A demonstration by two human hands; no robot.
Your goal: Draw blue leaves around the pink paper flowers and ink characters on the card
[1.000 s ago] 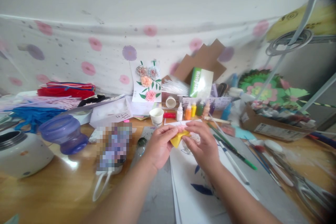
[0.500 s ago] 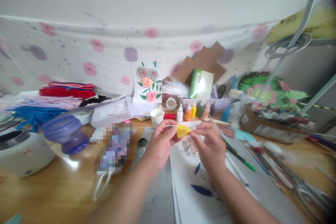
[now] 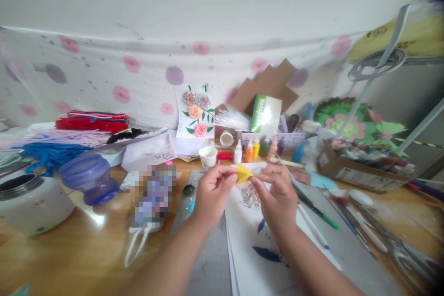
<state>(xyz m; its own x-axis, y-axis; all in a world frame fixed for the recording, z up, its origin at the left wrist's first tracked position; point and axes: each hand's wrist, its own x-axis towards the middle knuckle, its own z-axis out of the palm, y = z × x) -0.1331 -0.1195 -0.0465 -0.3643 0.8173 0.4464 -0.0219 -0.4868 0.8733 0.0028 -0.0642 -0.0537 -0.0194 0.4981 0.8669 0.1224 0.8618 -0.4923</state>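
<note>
A small piece of yellow paper (image 3: pixel 243 174) is stretched between my two hands, above the white drawing sheet (image 3: pixel 243 245). My left hand (image 3: pixel 213 194) pinches its left side between thumb and fingers. At its lower right corner, the thumb and forefinger of my right hand (image 3: pixel 279 194) are closed on it. Below, partly hidden by my right hand and forearm, the sheet carries a speckled flower (image 3: pixel 251 195) and a dark blue leaf (image 3: pixel 266 253). The sheet lies on a grey mat (image 3: pixel 204 259).
Left are a blurred-out phone (image 3: pixel 152 199), a purple plastic pot (image 3: pixel 88 178) and a white jar (image 3: pixel 34 208). A paper cup (image 3: pixel 208 157) and several paint bottles (image 3: pixel 249 152) stand behind my hands. Scissors (image 3: pixel 398 249), brushes and a green pen (image 3: pixel 319 210) lie right.
The yellow paper has shifted slightly right and turned a little, and my left fingers have moved with it. Both hands keep their pinch. The whole view has tilted slightly.
</note>
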